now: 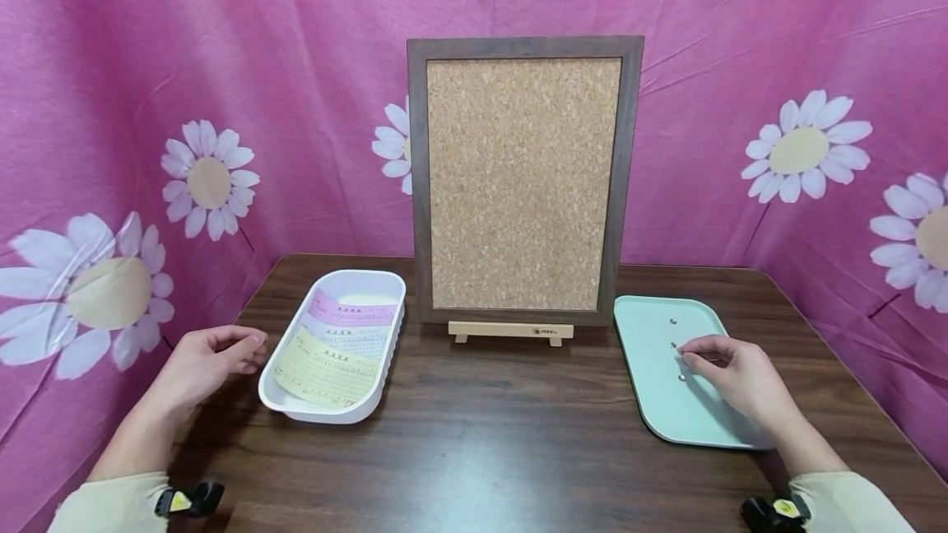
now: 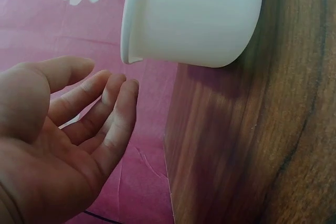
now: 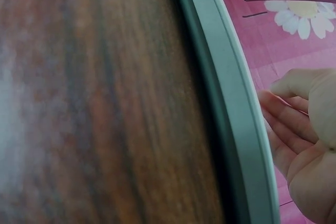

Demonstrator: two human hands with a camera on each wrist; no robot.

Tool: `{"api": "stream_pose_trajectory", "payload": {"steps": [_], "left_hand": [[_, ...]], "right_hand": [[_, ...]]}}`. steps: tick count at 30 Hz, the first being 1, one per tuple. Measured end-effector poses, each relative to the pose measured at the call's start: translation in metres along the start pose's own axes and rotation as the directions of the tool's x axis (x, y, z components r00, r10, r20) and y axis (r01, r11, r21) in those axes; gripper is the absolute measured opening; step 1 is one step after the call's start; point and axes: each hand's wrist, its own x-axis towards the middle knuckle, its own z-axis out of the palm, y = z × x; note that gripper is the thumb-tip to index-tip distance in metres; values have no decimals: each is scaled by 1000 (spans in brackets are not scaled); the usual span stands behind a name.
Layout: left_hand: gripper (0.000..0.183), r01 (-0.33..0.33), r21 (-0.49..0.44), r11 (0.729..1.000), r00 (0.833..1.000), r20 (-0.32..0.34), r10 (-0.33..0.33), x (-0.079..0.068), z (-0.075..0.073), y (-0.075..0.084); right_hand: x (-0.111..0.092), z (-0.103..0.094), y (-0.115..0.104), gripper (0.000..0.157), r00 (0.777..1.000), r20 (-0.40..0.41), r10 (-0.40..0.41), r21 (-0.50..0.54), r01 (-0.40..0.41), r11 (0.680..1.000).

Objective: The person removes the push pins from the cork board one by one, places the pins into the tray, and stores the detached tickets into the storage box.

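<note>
In the head view my left hand [image 1: 216,362] hovers just left of a white plastic tray [image 1: 299,411], its fingers loosely bent and holding nothing. In that tray lie a purple slip [image 1: 355,315], a blue-white slip [image 1: 363,342] and a yellow slip [image 1: 326,368], printed and overlapping. My right hand [image 1: 741,377] is over a mint-green tray [image 1: 666,418], thumb and index fingertips close together beside a small metallic tack-like piece [image 1: 673,345]. Similar small pieces [image 1: 673,321] lie near it. The right wrist view does not show whether anything sits between those fingertips [image 3: 275,86].
A cork board [image 1: 522,187] in a dark wooden frame stands on a small wooden easel [image 1: 511,331] at the back middle, between the trays. Dark brown wooden tabletop [image 1: 504,434] lies beneath everything. A pink flowered curtain [image 1: 318,89] surrounds the table.
</note>
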Motion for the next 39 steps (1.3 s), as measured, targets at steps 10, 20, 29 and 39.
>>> {"api": "stream_pose_trajectory", "payload": {"steps": [10, 20, 29, 39], "left_hand": [[37, -67, 15, 998, 994, -80, 68, 1, -3, 5], [38, -142, 43, 989, 980, -135, 146, 6, 4, 23], [37, -158, 122, 980, 974, -142, 174, 8, 17, 46], [34, -212, 261, 942, 963, -107, 247, 15, 38, 84]], "right_hand": [[5, -3, -7, 10, 999, -33, -7, 22, 8, 1000], [12, -11, -17, 11, 992, -107, -71, 70, 78, 994], [16, -21, -35, 14, 988, -134, -79, 92, 92, 992], [22, -21, -59, 17, 975, -204, -82, 79, 100, 992]]}}
